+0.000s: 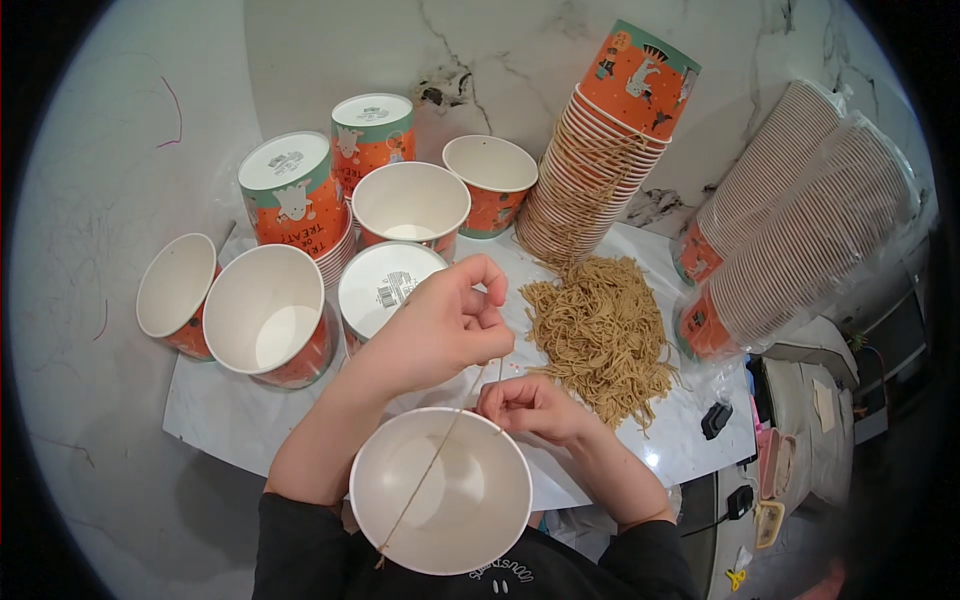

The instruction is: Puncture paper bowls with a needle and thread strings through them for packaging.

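Note:
A white-lined paper bucket (440,500) rests in front of my body, its open mouth facing up. A thin brown cord (425,478) crosses its mouth, knotted at the near-left rim. Above the far rim, my left hand (455,320) is closed in a pinch, with the cord running up to its fingers. My right hand (535,408) is at the bucket's far-right rim, fingers curled together beside the cord; what its fingertips grip is hidden. Just beyond that hand lies a heap of brown cords (602,335).
Orange-and-green paper buckets (268,310), some upside down, crowd the table's left side. A tall leaning stack of buckets (600,150), draped with cords, rises behind the heap. Plastic-wrapped bucket stacks (800,240) lean at the right. A small black object (716,420) sits near the table's right edge.

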{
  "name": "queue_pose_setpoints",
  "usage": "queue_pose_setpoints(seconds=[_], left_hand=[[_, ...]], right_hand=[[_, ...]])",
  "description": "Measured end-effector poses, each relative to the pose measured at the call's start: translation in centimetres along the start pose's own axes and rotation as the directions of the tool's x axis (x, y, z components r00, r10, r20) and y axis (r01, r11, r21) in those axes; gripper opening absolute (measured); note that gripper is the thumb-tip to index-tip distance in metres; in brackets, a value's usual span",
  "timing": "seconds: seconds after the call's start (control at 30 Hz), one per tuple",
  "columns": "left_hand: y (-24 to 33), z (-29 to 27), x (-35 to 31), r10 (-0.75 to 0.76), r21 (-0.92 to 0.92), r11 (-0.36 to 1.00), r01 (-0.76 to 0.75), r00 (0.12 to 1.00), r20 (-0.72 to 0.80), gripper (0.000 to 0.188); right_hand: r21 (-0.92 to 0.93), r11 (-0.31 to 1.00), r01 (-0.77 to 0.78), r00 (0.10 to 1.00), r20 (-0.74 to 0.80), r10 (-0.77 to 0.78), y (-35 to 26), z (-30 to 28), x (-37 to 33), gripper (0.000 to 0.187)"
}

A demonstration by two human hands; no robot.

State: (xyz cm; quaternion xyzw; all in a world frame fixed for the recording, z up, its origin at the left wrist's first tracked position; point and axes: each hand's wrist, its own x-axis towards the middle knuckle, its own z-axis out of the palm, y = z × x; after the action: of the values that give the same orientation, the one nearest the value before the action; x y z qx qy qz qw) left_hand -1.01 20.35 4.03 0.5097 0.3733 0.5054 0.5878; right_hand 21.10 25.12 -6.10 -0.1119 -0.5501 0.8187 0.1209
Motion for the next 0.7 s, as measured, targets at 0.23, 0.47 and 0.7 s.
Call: queue_pose_setpoints(seconds=[0.23, 0.47, 0.7], left_hand=[[1.0, -0.1, -0.8, 0.035, 0.271, 0.963, -0.009, 0.995, -0.092, 0.029], [1.4, 0.2, -1.2, -0.017, 0.027, 1.000, 0.017, 1.000, 0.014, 0.024], [2.5, 3.9, -2.6, 0.008, -0.201, 0.979, 0.038, 0.975, 0.223, 0.015]], right_hand=[[-0.173, 0.965, 0.195, 0.978, 0.104, -0.179, -0.2, 0.0, -0.7, 0.006], [-0.152, 0.951, -0.270, 0.955, -0.169, 0.244, -1.9, 0.5, -1.5, 0.063], [-0.361, 0.903, -0.232, 0.966, -0.192, 0.171, 3.0, -0.7, -1.8, 0.062]])
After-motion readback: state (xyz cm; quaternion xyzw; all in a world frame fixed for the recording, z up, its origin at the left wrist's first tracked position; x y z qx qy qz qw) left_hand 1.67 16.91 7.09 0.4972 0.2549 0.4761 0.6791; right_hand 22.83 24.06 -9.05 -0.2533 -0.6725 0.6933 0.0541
